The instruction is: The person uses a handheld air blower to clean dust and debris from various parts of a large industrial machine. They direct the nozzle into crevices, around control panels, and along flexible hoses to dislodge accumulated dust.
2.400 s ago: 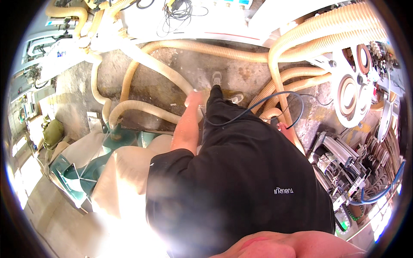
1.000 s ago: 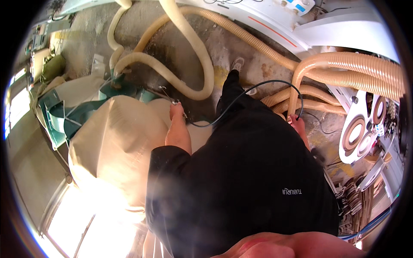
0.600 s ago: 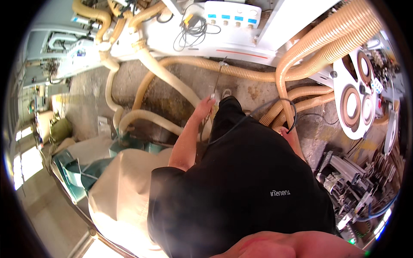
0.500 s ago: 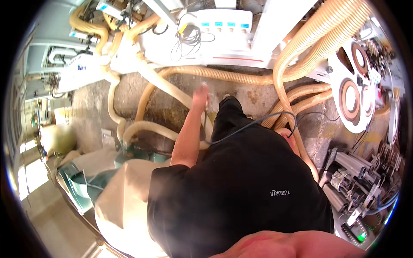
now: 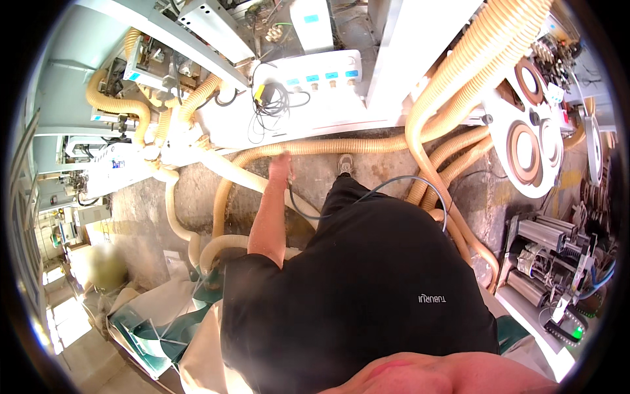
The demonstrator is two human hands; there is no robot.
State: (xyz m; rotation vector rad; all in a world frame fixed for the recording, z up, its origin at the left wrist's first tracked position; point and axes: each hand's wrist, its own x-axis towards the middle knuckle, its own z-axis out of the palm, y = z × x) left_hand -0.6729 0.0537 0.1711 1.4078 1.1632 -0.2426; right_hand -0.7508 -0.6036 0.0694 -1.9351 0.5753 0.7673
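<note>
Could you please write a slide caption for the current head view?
The left hand held out above tan ribbed hoses, with a slim dark hose curving nearby.

The black short-sleeved top [image 5: 367, 269] bears white lettering [image 5: 432, 299]; the trousers [image 5: 340, 195] are black.

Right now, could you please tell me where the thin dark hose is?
In the head view, the thin dark hose runs from beside the left hand, across the black clothing, toward the person's right.
</note>
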